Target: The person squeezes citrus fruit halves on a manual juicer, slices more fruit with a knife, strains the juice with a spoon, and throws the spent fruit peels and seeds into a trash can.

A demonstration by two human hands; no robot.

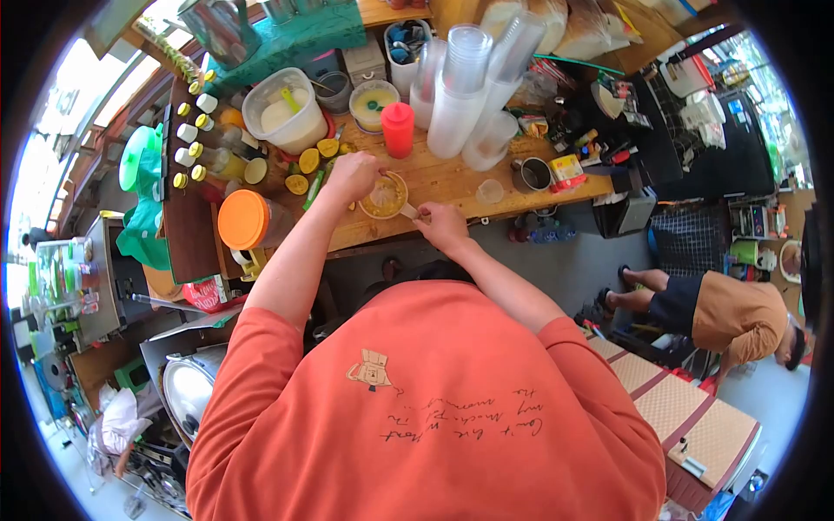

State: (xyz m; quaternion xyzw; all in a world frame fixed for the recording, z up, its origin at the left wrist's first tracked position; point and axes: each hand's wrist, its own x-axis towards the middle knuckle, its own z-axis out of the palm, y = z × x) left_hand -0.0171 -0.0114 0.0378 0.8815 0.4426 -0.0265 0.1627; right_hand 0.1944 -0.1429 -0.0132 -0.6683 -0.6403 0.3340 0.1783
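My right hand (444, 227) is closed on the handle of a small round citrus juicer (385, 196), which has yellow pulp inside and sits near the front edge of the wooden counter (452, 195). Over the juicer's far left rim is my left hand (354, 178), its fingers bent together; whatever is between them is hidden. Left of that hand lie several halved citrus fruits (308, 161) and a green-handled tool (314, 188), perhaps a knife. A red squeeze bottle (397, 130) stands upright just behind the juicer.
Tall stacks of clear plastic cups (460, 87) rise at the back. A white tub (285, 108) and an orange-lidded jar (244, 220) stand left, near several yellow-capped bottles (185, 134). To the right are a metal cup (531, 174) and a bending person (734, 317).
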